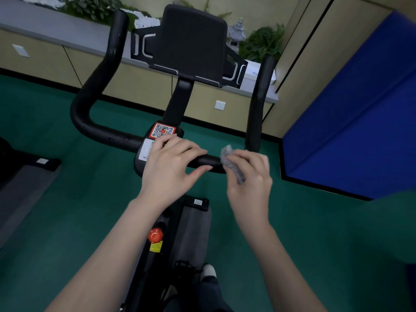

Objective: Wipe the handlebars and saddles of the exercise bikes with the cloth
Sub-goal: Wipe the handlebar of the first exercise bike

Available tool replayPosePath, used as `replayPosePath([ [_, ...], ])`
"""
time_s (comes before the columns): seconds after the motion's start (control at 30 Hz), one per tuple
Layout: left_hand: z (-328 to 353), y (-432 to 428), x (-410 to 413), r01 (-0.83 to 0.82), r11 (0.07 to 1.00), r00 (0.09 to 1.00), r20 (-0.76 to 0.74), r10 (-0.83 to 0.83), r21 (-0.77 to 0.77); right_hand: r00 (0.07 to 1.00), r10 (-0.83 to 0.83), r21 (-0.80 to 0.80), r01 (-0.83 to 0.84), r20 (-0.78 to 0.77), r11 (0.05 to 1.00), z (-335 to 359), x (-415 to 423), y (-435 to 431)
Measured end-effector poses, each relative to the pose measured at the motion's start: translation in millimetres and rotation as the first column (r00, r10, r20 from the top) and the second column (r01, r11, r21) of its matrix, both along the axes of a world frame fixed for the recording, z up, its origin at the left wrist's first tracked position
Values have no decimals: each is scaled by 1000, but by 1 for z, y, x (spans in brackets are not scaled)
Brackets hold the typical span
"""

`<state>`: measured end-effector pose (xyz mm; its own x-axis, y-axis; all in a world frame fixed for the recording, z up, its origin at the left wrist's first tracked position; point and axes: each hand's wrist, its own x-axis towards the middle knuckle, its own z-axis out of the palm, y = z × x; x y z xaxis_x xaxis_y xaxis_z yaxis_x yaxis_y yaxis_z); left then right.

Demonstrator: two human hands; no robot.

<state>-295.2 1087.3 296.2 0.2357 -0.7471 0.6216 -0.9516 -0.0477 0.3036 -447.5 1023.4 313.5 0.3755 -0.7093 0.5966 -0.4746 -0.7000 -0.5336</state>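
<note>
An exercise bike's black U-shaped handlebar (90, 122) fills the middle of the head view, with a dark console (191, 41) above it on a stem. My right hand (249, 176) grips a crumpled grey cloth (231, 163) and presses it against the right part of the crossbar, near the bend into the right upright grip (258, 97). My left hand (171, 163) rests over the crossbar's middle with relaxed, slightly spread fingers, partly covering a white label below a red QR sticker (163, 131). No saddle is in view.
A red knob (155, 235) sits on the bike frame below my arms. Another machine's base (27, 176) lies at the left on the green floor. A blue padded mat (360, 122) leans at the right. A planter ledge (56, 34) runs along the far wall.
</note>
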Motion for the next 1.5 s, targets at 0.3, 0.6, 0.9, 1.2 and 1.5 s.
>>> replayPosePath([
  [0.3, 0, 0, 0, -8, 1000, 1000, 5, 8, -15, 971, 55, 89, -36, -231, 995, 28, 3, -20],
  [0.6, 2, 1, -1, 7, 1000, 1000, -15, -7, -10, 583, 417, 455, -90, -697, 886, 77, 36, -79],
  [0.9, 4, 3, 0, 8, 1000, 1000, -17, -8, 4, 393, 423, 396, -153, -816, 905, 90, 40, -94],
  [1.2, 2, 2, -1, -4, 1000, 1000, -24, 4, 17, 984, 113, 97, -100, -139, 990, 22, -9, -44],
  [1.5, 0, 1, 0, -11, 999, 1000, -10, 11, 30, 889, -198, 191, 129, 412, 973, -22, 1, -14],
])
